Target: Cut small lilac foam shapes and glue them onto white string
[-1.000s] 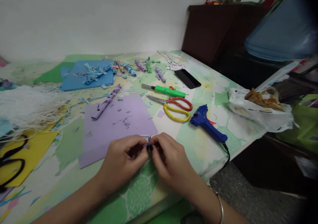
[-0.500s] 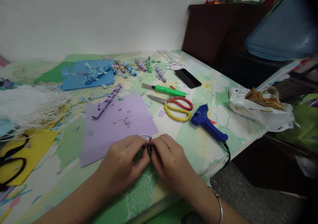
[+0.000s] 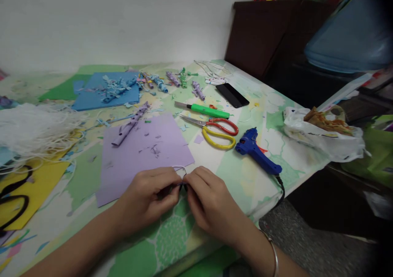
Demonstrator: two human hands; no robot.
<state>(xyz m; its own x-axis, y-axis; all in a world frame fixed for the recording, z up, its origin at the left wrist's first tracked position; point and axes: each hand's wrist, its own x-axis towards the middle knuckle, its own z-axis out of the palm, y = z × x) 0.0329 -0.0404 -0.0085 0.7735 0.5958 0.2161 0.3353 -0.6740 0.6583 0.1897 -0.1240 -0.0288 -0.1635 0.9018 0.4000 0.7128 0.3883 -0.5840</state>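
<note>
My left hand (image 3: 156, 192) and my right hand (image 3: 211, 199) meet at the fingertips near the front edge of the table. Both are closed in a pinch on a small purple piece, mostly hidden by the fingers. A white cord (image 3: 179, 167) loops out from behind the fingertips. Just beyond my left hand lies a purple sheet (image 3: 123, 170) with dark scraps on it. A rolled purple tube with cut slits (image 3: 130, 125) rests across its upper left part. Scissors (image 3: 219, 140) with one red and one yellow handle lie beyond my right hand.
Nearby are a green-handled cutter (image 3: 210, 111), a blue glue gun (image 3: 258, 152) and a black phone (image 3: 232, 95). Decorated paper rolls (image 3: 173, 79) lie at the back. White string (image 3: 33, 129) and black-handled scissors (image 3: 15, 203) are left; a plastic bag with food (image 3: 322, 142) is right.
My left hand has shifted slightly left, its fingers closing more over the small purple piece, which now shows less. The view has moved a little.
</note>
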